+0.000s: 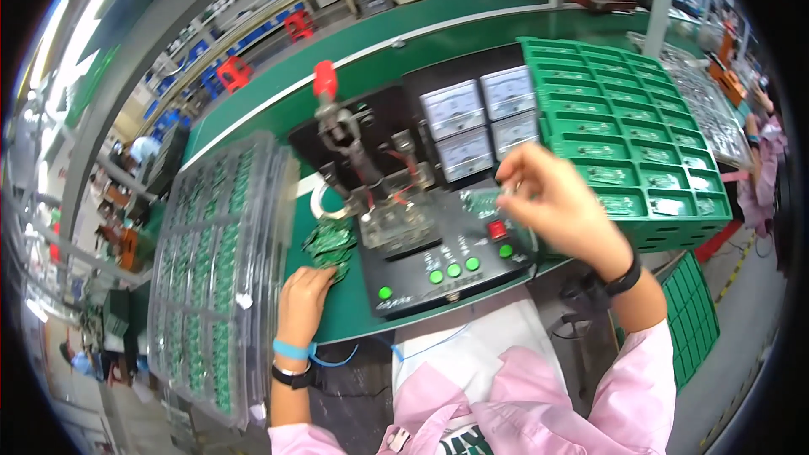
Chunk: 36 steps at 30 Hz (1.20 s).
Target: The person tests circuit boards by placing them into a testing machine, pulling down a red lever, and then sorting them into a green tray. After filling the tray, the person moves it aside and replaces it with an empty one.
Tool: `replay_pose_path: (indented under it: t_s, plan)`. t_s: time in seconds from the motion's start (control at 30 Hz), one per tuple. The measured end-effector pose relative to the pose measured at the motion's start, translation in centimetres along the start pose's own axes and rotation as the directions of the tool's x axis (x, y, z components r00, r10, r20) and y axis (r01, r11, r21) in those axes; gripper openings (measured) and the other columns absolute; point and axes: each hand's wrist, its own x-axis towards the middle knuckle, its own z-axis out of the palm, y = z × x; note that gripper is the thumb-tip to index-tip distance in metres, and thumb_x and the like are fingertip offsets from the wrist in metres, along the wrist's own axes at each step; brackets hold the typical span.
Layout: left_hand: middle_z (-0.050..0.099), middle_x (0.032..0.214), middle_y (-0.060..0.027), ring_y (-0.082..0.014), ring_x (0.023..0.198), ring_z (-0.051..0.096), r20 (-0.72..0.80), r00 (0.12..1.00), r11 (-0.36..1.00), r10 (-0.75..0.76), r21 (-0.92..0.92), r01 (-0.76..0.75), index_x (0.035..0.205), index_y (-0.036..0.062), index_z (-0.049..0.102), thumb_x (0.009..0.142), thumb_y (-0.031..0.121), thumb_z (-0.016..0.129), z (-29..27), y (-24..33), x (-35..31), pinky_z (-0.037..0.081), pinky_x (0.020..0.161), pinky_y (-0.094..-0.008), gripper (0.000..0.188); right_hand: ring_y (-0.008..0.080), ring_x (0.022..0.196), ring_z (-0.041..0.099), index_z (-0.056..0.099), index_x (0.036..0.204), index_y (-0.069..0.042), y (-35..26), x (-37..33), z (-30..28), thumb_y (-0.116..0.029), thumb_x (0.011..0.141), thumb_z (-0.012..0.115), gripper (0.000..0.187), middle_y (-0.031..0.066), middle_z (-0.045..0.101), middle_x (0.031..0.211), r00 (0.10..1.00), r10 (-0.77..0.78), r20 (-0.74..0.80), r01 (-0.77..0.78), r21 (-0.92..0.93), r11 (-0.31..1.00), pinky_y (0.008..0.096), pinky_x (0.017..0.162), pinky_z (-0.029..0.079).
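Note:
My left hand lies at the near edge of a loose pile of green circuit boards, its fingers stretched out and their tips touching the boards. To the right stands a black test fixture with green buttons, a red switch and a clear pressing block. Its toggle clamp has a red handle, standing upright. My right hand hovers over the fixture's right side, thumb and fingers pinched together. What they hold is too small and blurred to name. A green board shows beside those fingertips.
Stacked clear trays of small boards stand at the left. A green compartment tray with boards fills the right. Behind the fixture are several small display panels. A white tape roll lies by the pile. Another green tray sits lower right.

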Motion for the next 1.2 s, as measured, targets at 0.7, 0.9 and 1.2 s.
replay_pose_path:
  t_s: [0.7,0.9,1.2]
  plan:
    - [0.069,0.099,-0.0176,-0.0318,0.090,0.068,-0.159,0.972,0.944,-0.172,-0.307,0.117,0.102,-0.0010,0.069,0.077,-0.012,0.061,-2.2,6.4,1.5,0.055,0.077,-0.0352,0.028,0.0401,0.098,0.063,0.059,0.117,0.000,14.8,17.1,-28.6,-0.017,0.079,0.064,0.043,0.0235,0.065,0.109,0.367,-0.464,-0.806,-0.394,-0.587,0.708,0.0422,0.091,0.050]
    - [0.068,0.111,-0.0160,-0.0306,0.105,0.066,-0.140,0.969,0.972,0.201,-0.095,-0.215,0.114,-0.0024,0.064,0.079,-0.008,0.060,1.8,9.8,5.5,0.054,0.088,-0.0374,0.035,0.0168,0.091,0.063,0.053,0.124,-0.001,4.4,16.3,-17.0,-0.012,0.085,0.063,0.042,0.0133,0.056,0.120,0.627,-0.534,-0.567,0.115,-0.611,0.783,0.0299,0.076,0.053]
    - [0.061,0.117,-0.0181,-0.0341,0.122,0.054,-0.053,0.974,0.931,0.221,-0.286,-0.227,0.118,-0.0029,0.059,0.084,0.000,0.058,1.5,11.1,4.9,0.046,0.099,-0.0426,0.034,0.0255,0.096,0.061,0.053,0.118,-0.002,-6.2,11.2,4.3,-0.016,0.088,0.064,0.035,0.0147,0.055,0.111,0.642,-0.766,-0.041,0.690,-0.405,0.600,0.0362,0.083,0.049]
